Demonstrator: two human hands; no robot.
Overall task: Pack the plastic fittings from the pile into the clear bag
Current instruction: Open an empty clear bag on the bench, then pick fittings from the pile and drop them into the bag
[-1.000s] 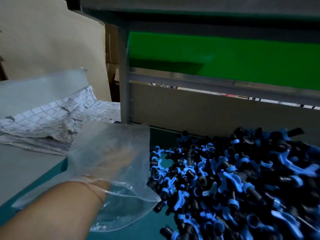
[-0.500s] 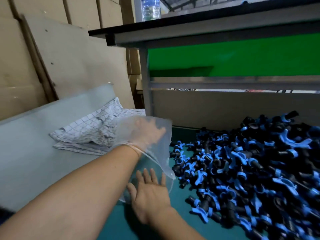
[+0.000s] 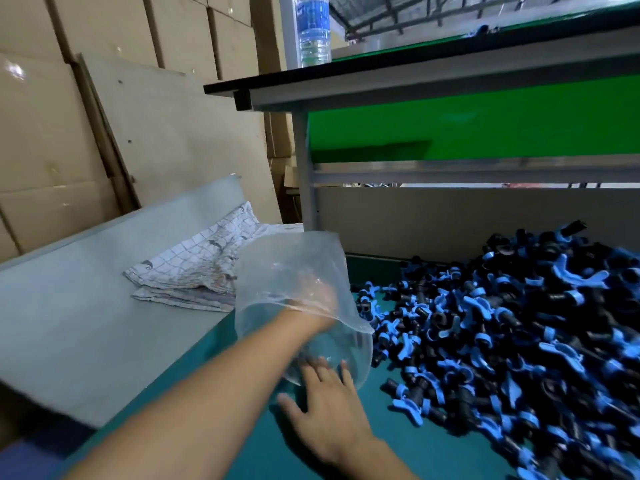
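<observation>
Clear bag [image 3: 294, 271] sleeves left hand [image 3: 313, 292], grip unclear | right hand [image 3: 329, 407] flat | bottle label unreadable

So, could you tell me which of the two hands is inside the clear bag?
The left hand: the clear bag covers it to the wrist, while the right hand lies bare at the bag's mouth.

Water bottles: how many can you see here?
1. A single clear water bottle stands upright on the upper shelf, at its left end, above the pile of fittings. Its cap is cut off by the frame; others may stand out of view.
</observation>
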